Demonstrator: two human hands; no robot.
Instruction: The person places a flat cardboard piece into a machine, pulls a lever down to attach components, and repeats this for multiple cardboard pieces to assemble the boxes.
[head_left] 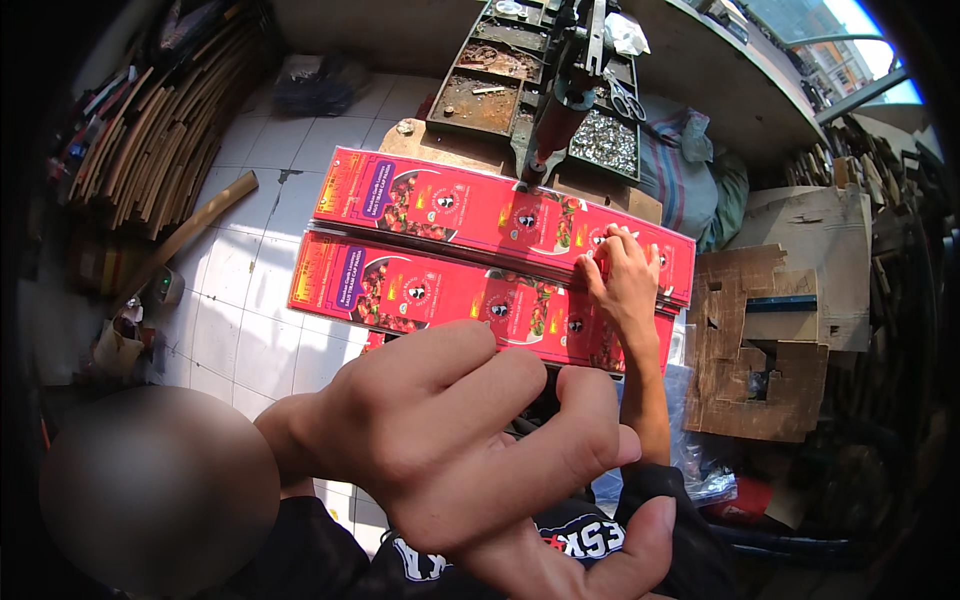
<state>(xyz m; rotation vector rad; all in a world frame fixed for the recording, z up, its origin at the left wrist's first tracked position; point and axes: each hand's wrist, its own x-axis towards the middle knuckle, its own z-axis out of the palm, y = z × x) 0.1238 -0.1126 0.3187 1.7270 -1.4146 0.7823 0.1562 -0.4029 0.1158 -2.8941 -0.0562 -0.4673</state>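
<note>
Two long red printed cardboard sheets lie side by side on a low work surface, the far sheet (450, 200) and the near sheet (420, 290). My right hand (625, 280) rests flat on their right end, fingers spread, holding nothing. My left hand (460, 450) is raised close to the camera with its fingers loosely bent and its thumb apart; nothing is in it. It hides part of the near sheet's front edge. A metal press with a red post (552, 120) stands at the far sheet's back edge.
Behind the press are metal trays (480, 95) of small parts, a heap of shiny metal pieces (605, 140) and scissors (626, 97). Cut brown cardboard (770, 340) lies at the right, stacked boards (150, 140) at the left. Another person's head is at lower left.
</note>
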